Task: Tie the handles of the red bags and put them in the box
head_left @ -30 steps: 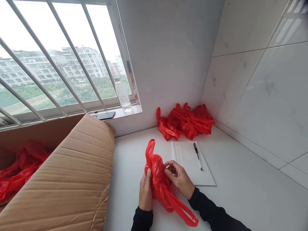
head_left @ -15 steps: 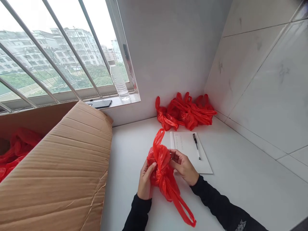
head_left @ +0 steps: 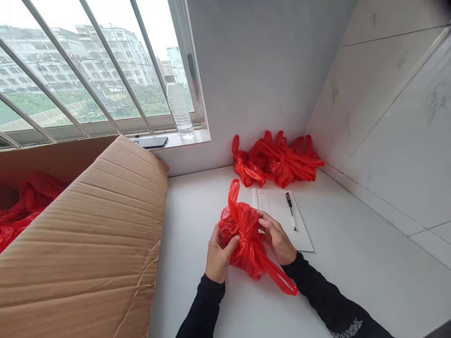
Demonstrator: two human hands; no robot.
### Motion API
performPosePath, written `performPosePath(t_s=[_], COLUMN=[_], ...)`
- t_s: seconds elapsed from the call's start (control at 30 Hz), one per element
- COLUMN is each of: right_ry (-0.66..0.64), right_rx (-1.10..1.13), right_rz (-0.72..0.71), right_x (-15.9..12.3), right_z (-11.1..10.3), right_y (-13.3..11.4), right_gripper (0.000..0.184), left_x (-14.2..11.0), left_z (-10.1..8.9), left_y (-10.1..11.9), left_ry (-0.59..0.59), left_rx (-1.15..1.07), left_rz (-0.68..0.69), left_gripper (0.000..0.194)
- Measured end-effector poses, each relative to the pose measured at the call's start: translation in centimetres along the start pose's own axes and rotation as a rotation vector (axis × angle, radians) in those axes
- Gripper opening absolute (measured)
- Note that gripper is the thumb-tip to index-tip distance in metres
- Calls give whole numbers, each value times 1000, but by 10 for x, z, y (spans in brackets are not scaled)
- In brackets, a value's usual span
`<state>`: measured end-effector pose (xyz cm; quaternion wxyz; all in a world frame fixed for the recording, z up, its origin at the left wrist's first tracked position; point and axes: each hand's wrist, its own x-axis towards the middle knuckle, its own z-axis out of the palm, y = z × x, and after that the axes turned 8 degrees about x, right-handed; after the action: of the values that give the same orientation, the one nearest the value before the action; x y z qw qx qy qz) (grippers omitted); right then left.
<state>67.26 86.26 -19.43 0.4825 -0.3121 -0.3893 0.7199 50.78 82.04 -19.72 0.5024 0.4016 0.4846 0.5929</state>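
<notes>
Both hands hold a knotted red plastic bag (head_left: pixel 252 253) just over the white table. My left hand (head_left: pixel 220 256) grips its left side, the thumb pressing near the knot and the fingers partly hidden behind the plastic. On the right side, my right hand (head_left: pixel 278 237) holds the bag with bent fingers, some of them out of sight. One handle loop sticks up at the back, while the other trails toward the front right. Whatever is inside the bag cannot be made out.
Behind the right hand lies a notepad (head_left: pixel 303 239) with a pen (head_left: pixel 291 211) on it. More red bags (head_left: pixel 282 162) are heaped against the wall. A cardboard box (head_left: pixel 105 234) holding red bags stands left. On the windowsill are a clear bottle (head_left: pixel 181 110) and a phone (head_left: pixel 151 142).
The bag has turned a little in my hands, and its front handle has swung up and to the right. My left thumb has shifted closer to the knot. The whole view has moved slightly.
</notes>
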Motion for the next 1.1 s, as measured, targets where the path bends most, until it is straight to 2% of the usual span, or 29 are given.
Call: performPosePath(t_s=[0.17, 0.3, 0.4, 0.57, 0.73, 0.93, 1.0, 1.1], right_ry=[-41, -3, 14, 17, 0, 47, 4, -114], right_rx=[-163, -196, -192, -220, -207, -131, -158, -198], right_rz=[-134, -169, -176, -177, -174, -201, -182, -114], right_x=[-3, -1, 0, -2, -1, -1, -2, -3], right_z=[5, 0, -2, 3, 2, 0, 0, -2], right_y=[-2, 1, 1, -4, -4, -6, -7, -7], right_gripper=[55, 28, 19, 37, 29, 25, 20, 13], left_x=[0, 1, 1, -2, -4, 0, 0, 0], left_z=[1, 0, 0, 3, 0, -9, -8, -4], left_y=[-3, -4, -4, 2, 3, -1, -1, -1], left_ry=[-37, -45, -42, -145, -217, -243, -247, -218], left_rx=[43, 93, 73, 102, 161, -4, -50, -65], left_rz=[9, -14, -42, -5, -2, -95, -100, -77], left_gripper=[45, 39, 42, 50, 47, 72, 68, 44])
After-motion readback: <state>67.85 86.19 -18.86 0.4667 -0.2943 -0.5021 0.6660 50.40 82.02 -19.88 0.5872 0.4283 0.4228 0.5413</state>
